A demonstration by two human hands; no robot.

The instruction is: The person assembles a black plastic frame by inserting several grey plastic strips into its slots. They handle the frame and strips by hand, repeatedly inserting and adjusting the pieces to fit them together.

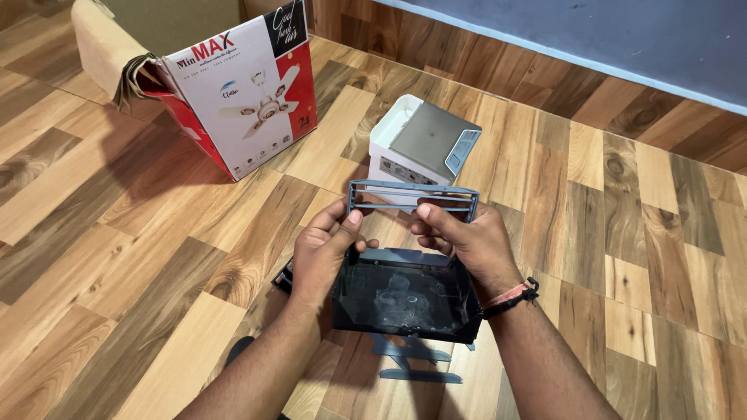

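— What do you have in your hands at this moment?

— With both hands I hold a grey-blue slotted plastic frame. My left hand is closed on its left end, thumb on top. My right hand is closed on its right part in the same way. I keep the frame in the air, above a dark smoky plastic tray.

— Where is this tray?

— It is just under my wrists, over the wooden floor, and it seems to rest against my forearms. Below it I see a flat blue-grey part lying on the floor.

— And how far is the work, in your opinion?

— I think it is in the middle. The frame and the tray are separate now, not joined. Behind them the white box stands open with a grey flat device still lying on top. The big red and white carton stands to the left, well apart, also open. So several pieces are out, but nothing looks assembled yet.
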